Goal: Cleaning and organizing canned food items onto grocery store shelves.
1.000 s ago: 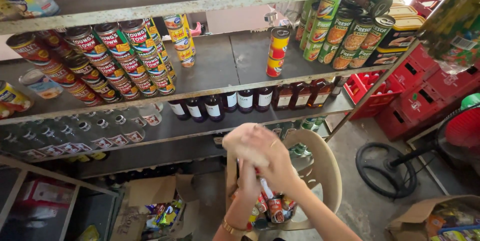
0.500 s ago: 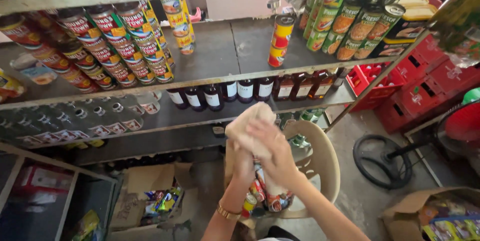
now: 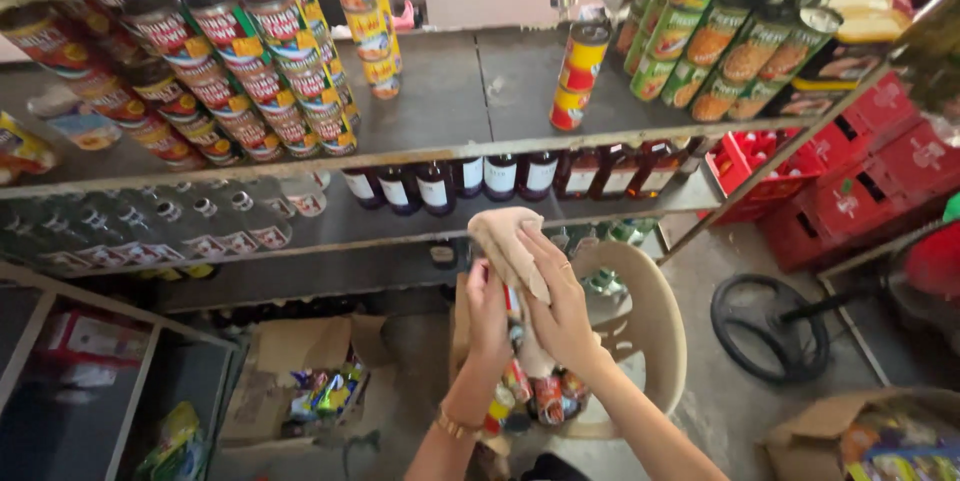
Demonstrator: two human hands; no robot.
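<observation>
My left hand (image 3: 487,313) grips a red and white can (image 3: 513,303), held upright in front of me. My right hand (image 3: 562,303) presses a beige cloth (image 3: 505,246) against the can, and the cloth drapes over its top and covers most of it. Below my hands, a beige plastic chair (image 3: 655,326) holds several more small red and yellow cans (image 3: 545,396) on its seat. Both hands are raised level with the lower shelf of dark bottles.
Metal shelves (image 3: 440,101) in front carry stacked cans at left, two stacked cans (image 3: 580,76) in the middle and green-labelled cans (image 3: 735,46) at right. Dark bottles (image 3: 500,179) line the shelf below. Red crates (image 3: 850,176), a floor fan base (image 3: 768,326) and open cartons (image 3: 300,381) stand around.
The view has shifted down and closer. My hands have lifted slightly, and the cloth has slid across the can, now bunched over its top.
</observation>
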